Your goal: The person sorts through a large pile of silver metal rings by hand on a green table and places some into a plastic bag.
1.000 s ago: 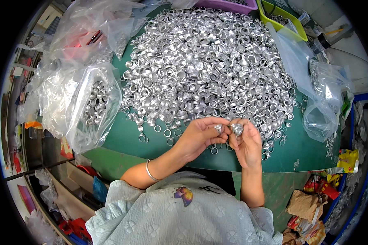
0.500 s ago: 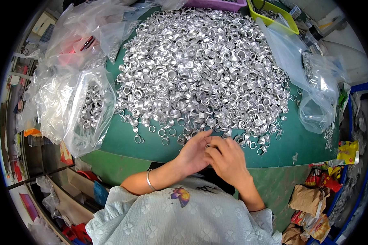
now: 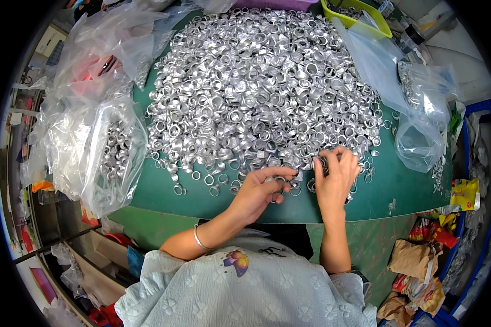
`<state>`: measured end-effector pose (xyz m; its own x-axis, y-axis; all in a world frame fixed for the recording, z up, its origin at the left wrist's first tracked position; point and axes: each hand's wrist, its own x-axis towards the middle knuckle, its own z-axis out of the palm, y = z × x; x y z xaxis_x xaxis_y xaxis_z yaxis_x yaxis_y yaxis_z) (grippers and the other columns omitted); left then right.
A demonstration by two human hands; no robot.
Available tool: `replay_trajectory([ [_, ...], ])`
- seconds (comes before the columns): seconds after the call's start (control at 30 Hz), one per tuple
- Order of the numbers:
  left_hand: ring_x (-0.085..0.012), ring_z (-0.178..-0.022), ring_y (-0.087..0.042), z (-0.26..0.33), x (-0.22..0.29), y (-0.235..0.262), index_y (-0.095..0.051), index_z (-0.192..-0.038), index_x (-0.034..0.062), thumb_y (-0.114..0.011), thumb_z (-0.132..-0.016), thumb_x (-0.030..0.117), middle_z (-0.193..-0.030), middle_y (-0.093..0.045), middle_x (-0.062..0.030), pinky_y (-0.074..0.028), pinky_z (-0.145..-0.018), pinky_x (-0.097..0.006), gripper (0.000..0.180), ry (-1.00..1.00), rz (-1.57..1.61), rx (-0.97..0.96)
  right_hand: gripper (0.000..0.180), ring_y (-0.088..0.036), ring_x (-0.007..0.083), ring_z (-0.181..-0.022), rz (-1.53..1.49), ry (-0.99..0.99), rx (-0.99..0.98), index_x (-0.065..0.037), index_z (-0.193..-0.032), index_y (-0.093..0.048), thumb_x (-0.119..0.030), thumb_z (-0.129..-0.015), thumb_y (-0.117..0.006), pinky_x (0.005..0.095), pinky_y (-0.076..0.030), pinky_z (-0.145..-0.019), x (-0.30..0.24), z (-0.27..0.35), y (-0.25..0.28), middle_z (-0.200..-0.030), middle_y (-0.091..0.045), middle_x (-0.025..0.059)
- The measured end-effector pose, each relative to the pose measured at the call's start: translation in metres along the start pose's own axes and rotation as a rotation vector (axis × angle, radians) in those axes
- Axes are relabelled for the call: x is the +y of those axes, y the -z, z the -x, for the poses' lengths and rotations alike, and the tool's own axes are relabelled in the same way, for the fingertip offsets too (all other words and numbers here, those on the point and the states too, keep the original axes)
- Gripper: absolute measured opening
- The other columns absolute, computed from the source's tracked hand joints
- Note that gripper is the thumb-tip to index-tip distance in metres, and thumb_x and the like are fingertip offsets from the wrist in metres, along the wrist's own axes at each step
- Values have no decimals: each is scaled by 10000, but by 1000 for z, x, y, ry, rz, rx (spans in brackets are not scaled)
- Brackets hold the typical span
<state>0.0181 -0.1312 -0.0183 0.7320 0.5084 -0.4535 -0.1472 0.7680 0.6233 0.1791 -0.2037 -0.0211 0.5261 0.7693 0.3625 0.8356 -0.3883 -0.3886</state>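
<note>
A broad heap of silver-coloured metal rings (image 3: 262,92) covers the middle of the green table. At the heap's near edge, my left hand (image 3: 256,193) is curled with a few rings (image 3: 280,181) held at its fingers; how many I cannot make out. To its right, my right hand (image 3: 337,180) reaches into the front of the heap, fingers bent downward, with a ring (image 3: 324,161) between thumb and forefinger. Several loose rings (image 3: 209,180) lie along the table's front, left of my left hand.
Clear plastic bags, one holding rings (image 3: 117,150), crowd the left side. More bags (image 3: 420,141) lie at the right. A yellow-green basket (image 3: 360,22) and a purple tray (image 3: 278,4) stand at the back. The table's front edge (image 3: 376,218) curves before me.
My hands, close together before, have separated. The right hand has moved right and forward to the heap's edge; the left has turned and stays near its place with rings in its fingers.
</note>
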Motion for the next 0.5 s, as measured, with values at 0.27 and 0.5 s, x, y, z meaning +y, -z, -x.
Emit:
replay_trajectory([
  [0.27,-85,-590,-495,-12,5,0,-624,-1053,1,-512,-956,240,-716,-557,-24,-355,-469,-190,281,283,-10,-108,52,-514,131,-725,-1122,-570,31,-12,-902,-608,-54,-872,-604,258,-397,-633,12,17,13,-855,-595,60],
  [0.5,-119,-638,-592,-15,-1,-22,-618,-1044,-20,-502,-962,289,-742,-599,-52,-404,-459,-205,340,342,22,-15,64,-520,113,-749,-1543,-708,-292,-6,-888,-630,-57,-858,-605,222,-385,-677,4,39,20,-900,-616,59],
])
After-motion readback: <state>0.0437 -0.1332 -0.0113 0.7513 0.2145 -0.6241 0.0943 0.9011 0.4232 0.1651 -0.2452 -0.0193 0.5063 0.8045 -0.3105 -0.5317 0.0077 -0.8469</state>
